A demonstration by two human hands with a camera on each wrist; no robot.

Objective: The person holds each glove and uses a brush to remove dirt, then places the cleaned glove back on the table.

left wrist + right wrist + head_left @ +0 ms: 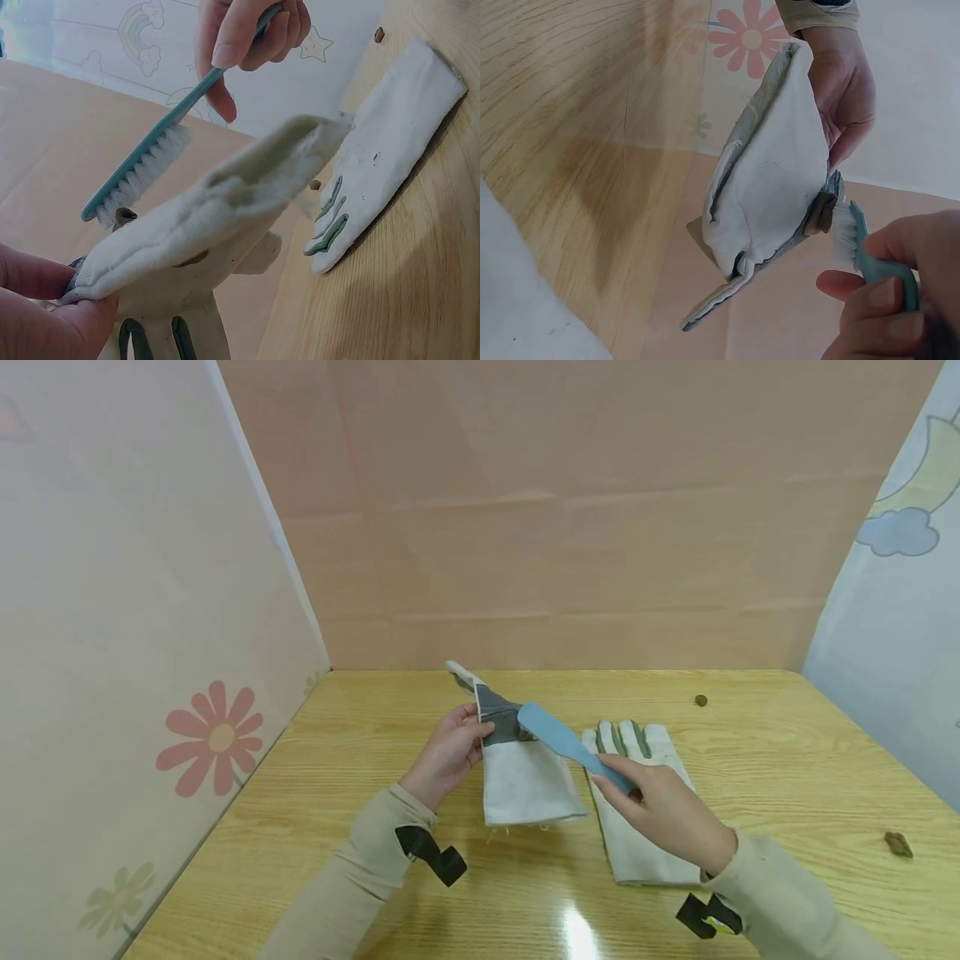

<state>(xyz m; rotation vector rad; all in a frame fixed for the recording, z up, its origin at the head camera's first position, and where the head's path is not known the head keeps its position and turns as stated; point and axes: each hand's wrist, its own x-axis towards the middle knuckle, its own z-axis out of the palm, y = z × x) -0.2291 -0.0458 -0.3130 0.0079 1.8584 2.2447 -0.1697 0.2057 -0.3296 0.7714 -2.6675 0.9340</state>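
Note:
My left hand [450,747] pinches the edge of a white work glove [525,785] with a grey band, lifted above the table with its cuff opening toward me. In my right hand [667,810] is the handle of a blue brush [558,735] with white bristles [142,169]. The bristles face the glove's grey band, beside a small brown clump [822,213] sitting on it. In the right wrist view the bristle tips are at the clump; whether they touch it I cannot tell. Green trim [182,337] shows on the held glove's fingers in the left wrist view.
A second white glove [645,856] with green finger trim lies flat on the wooden table [315,827], under my right hand. Two brown lumps lie farther right, one near the back [701,700] and one near the right edge [897,844]. Upright panels stand behind and at both sides.

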